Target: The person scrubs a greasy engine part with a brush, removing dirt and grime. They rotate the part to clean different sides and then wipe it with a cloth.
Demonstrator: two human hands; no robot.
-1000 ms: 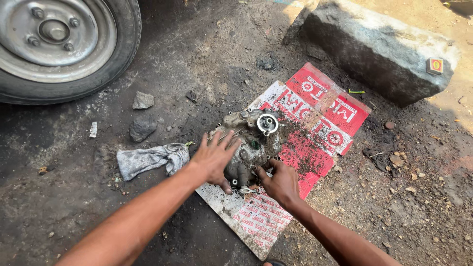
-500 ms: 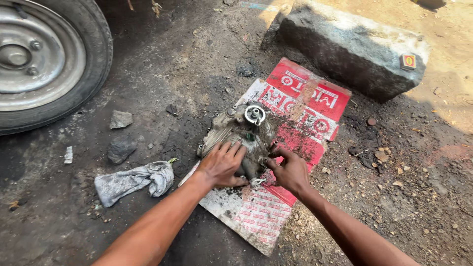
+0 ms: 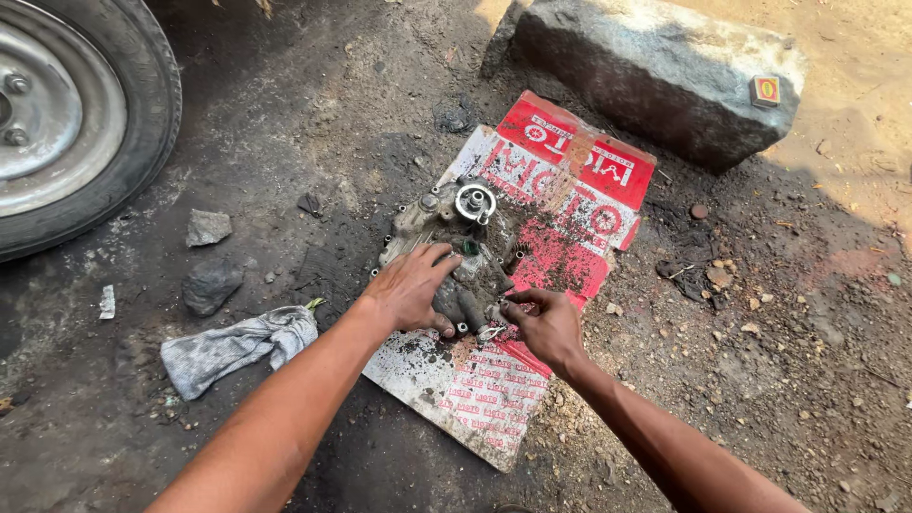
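A dirty grey metal engine part (image 3: 454, 237) with a round shiny fitting at its far end lies on a red and white flattened cardboard sheet (image 3: 570, 204) on the oily ground. My left hand (image 3: 410, 288) rests on the part's near left side, fingers spread over it. My right hand (image 3: 543, 324) is at the part's near right corner, fingertips pinched on a small metal piece (image 3: 492, 330) there. What exactly the piece is I cannot make out.
A vehicle wheel (image 3: 66, 114) stands at the upper left. A large grey stone block (image 3: 655, 66) with a small red and yellow box (image 3: 765, 90) on it lies at the back. A grey rag (image 3: 237, 347) and loose stones (image 3: 209, 285) lie to the left.
The view has shifted so the wheel slides left. My left hand has moved down onto the part's near side. My right hand has closed its fingertips at the part's near right corner.
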